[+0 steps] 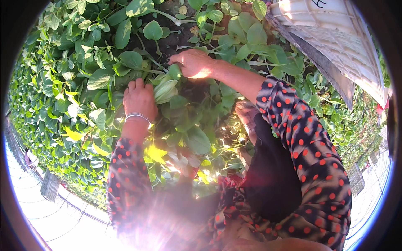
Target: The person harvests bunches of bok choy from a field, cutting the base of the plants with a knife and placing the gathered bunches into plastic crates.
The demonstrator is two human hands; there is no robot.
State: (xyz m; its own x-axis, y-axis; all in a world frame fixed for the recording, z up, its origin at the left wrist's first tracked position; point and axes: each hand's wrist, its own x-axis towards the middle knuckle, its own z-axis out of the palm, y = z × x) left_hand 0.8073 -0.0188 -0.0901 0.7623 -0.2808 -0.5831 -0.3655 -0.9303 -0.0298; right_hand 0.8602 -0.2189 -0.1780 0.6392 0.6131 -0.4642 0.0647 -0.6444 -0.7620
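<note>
My left hand [140,98], with pale bands at the wrist, is down among broad-leaved greens. Its fingers are curled, and a bunch of pale green leaf stalks [165,89] lies against its thumb side; the thumb is hidden behind them. Up and to the right, my right hand [192,63] is bent over the plants close to the soil. A small rounded leaf [175,72] shows just under its fingers. Whether anything is inside those bent fingers is hidden. Both forearms emerge from dark sleeves with red dots.
Dense leafy greens [62,94] spread to the left. Dark soil [176,39] shows between stems ahead. A white plastic crate [333,34] stands at upper right beside a grey board [326,69]. Farther crates [50,185] sit near the field's edge. Sun glare washes out the lower middle.
</note>
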